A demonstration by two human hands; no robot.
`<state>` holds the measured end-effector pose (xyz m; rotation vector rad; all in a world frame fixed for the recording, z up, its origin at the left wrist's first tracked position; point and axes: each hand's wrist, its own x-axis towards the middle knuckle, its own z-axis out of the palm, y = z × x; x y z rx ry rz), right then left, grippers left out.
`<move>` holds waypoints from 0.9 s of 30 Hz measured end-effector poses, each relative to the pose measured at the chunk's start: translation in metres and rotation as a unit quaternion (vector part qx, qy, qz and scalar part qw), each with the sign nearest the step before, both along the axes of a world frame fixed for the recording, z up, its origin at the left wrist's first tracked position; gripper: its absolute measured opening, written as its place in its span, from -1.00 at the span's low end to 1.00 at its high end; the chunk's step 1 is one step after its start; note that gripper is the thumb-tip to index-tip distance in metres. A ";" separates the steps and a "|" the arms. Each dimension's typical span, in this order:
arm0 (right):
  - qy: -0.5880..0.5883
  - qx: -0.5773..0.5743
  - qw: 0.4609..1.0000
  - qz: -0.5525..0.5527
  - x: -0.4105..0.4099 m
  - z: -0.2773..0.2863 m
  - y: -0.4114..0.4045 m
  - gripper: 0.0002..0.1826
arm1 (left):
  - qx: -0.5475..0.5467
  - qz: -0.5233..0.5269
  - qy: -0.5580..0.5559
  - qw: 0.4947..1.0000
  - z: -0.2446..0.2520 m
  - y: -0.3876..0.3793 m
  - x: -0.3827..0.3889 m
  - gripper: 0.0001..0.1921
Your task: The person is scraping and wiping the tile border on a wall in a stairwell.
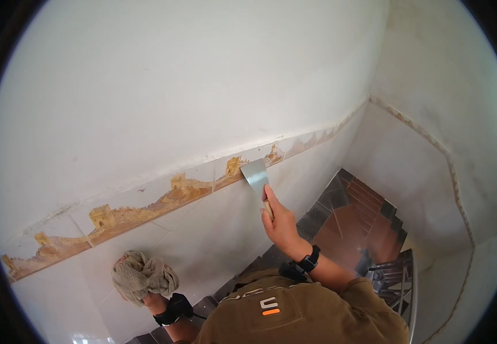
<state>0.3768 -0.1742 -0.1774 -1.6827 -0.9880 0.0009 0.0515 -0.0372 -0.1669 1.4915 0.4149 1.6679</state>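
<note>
My right hand (pixel 282 221) grips the wooden handle of a putty knife (pixel 255 177). Its wide metal blade points up at the decorative border tiles (pixel 139 215), overlapping their lower part; whether it touches them I cannot tell. Yellow and brown towers and walls are pictured along this strip. In my left hand (pixel 153 299) is a bunched grey-beige cloth (pixel 142 277), which hides most of the fingers. The cloth is in front of the white wall tiles (pixel 214 241) below the border. Black bands are on both wrists.
A painted white wall (pixel 179 81) rises above the border, with rough residue along the joint. To the right, reddish-brown stair steps (pixel 366 198) with dark edging descend beside a metal railing (pixel 412 296). The adjoining wall (pixel 407 155) carries the same border strip.
</note>
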 end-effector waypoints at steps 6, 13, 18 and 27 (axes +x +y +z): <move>0.003 0.008 1.000 -0.008 0.001 0.002 0.003 -0.41 | 0.001 0.006 -0.001 1.000 0.001 0.001 -0.001 -0.46; -0.008 -0.018 1.000 0.018 -0.008 0.011 -0.001 -0.41 | 0.006 0.016 -0.003 1.000 0.001 0.006 -0.001 -0.45; -0.031 0.057 0.998 -0.019 0.008 0.023 0.013 -0.41 | 0.019 0.033 -0.005 0.999 0.005 0.008 0.001 -0.45; -0.035 -0.005 0.999 -0.019 -0.005 0.025 0.009 -0.37 | 0.033 0.065 -0.006 0.997 0.011 0.015 0.005 -0.44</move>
